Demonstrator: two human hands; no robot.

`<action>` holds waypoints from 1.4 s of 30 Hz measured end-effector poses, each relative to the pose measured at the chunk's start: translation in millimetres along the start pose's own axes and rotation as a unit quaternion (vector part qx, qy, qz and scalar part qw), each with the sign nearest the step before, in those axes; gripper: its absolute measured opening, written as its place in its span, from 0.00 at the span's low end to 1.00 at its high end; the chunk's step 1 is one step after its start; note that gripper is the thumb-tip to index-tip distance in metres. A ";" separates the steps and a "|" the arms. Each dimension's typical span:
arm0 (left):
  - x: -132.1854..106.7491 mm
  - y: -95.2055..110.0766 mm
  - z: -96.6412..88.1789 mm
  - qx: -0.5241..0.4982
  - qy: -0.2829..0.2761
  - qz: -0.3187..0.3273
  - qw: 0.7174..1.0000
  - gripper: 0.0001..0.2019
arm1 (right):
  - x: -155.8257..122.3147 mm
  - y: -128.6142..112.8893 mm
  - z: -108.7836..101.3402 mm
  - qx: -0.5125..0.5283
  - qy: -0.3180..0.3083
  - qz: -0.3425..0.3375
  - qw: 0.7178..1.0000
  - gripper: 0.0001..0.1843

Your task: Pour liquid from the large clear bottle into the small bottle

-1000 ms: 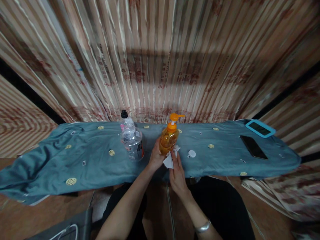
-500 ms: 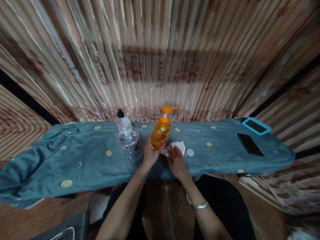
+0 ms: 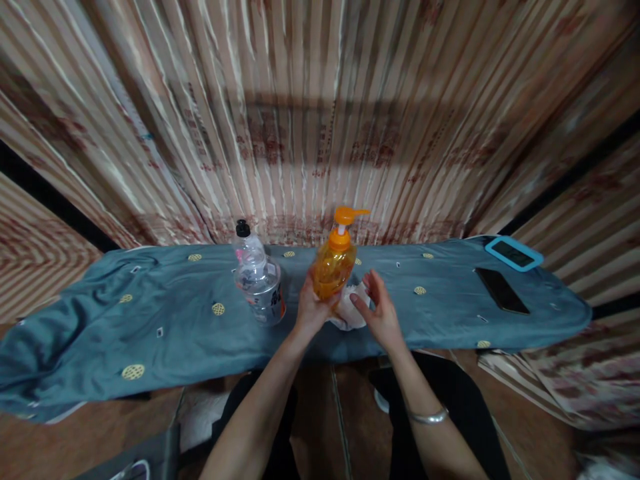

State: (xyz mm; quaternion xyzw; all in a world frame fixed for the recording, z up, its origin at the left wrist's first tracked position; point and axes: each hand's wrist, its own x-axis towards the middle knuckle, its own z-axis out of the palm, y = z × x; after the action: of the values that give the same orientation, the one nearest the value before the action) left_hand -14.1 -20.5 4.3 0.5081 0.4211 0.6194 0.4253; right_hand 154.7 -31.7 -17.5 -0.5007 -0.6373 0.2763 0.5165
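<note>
My left hand (image 3: 313, 308) is wrapped round the lower part of a clear pump bottle (image 3: 334, 270) of amber liquid, its orange pump head (image 3: 345, 215) upright with the nozzle to the right. Right beside it, a crumpled white tissue (image 3: 349, 312) lies against the bottle's base and the left fingers. My right hand (image 3: 381, 313) is at the tissue's right edge, thumb and fingers spread apart, the thumb over the paper. To the left stand a clear plastic tub (image 3: 263, 293) and a clear bottle with a black cap (image 3: 243, 229), which overlap.
A blue-green patterned cloth (image 3: 180, 333) covers the narrow table. A black phone (image 3: 501, 291) and a blue-framed device (image 3: 514, 253) lie on the right. A striped curtain (image 3: 310, 133) hangs behind the table.
The pump bottle and my left hand have shifted slightly right. My right hand has moved right and its fingers have spread off the tissue. The white round disc is out of sight now.
</note>
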 end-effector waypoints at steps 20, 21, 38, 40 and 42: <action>-5.0 -18.4 35.5 0.136 -0.087 0.034 0.986 0.52 | 52.9 -19.0 -6.6 -0.028 0.100 0.057 0.993 0.29; -5.6 -20.6 33.3 0.151 -0.090 0.037 0.984 0.53 | 60.5 -13.2 -12.1 -0.031 0.106 0.057 0.992 0.27; -44.8 -80.4 -24.1 0.341 -0.262 0.055 0.901 0.37 | 157.8 73.9 -76.2 -0.161 0.268 0.105 0.944 0.26; -45.1 -83.2 -28.2 0.349 -0.272 0.078 0.893 0.36 | 158.4 77.1 -74.7 -0.169 0.272 0.098 0.942 0.26; -44.7 -85.5 -31.3 0.353 -0.274 0.100 0.889 0.33 | 157.3 79.3 -72.3 -0.178 0.274 0.090 0.941 0.27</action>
State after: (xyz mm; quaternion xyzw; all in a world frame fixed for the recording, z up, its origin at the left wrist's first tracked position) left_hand -31.1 -41.7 -93.4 0.8135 0.4257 0.3053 0.2527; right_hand 255.8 129.0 -3.7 -0.6958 -0.4623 0.0555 0.5468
